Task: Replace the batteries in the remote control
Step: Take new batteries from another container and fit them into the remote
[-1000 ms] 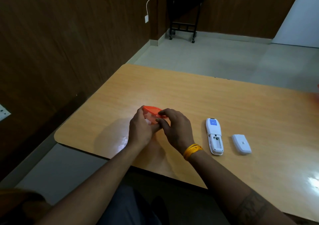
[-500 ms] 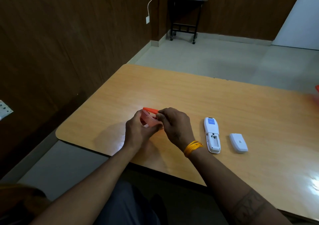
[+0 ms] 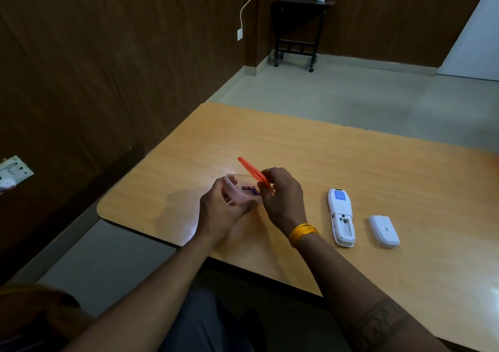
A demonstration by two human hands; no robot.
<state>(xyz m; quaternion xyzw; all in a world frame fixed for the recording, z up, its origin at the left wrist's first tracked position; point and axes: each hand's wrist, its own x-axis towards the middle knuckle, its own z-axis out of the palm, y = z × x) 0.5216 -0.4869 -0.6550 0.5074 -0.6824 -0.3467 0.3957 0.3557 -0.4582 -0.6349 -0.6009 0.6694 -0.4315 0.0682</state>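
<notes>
Step in hand, by judgement: opening battery box. Left hand (image 3: 220,208) fingers wrapped round clear box (image 3: 234,192); right hand (image 3: 280,195) pinching orange lid (image 3: 251,170), lifted. Batteries (image 3: 249,189) inside. Remote (image 3: 340,216) near table (image 3: 351,157) front edge, compartment open, cover (image 3: 384,230) beside. Next: set lid down, pick battery.

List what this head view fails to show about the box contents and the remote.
- Batteries in the clear box: count unclear, partly behind right hand and orange lid.
- Remote label text: too small.
- Left hand fingertips: hidden under the box.
</notes>
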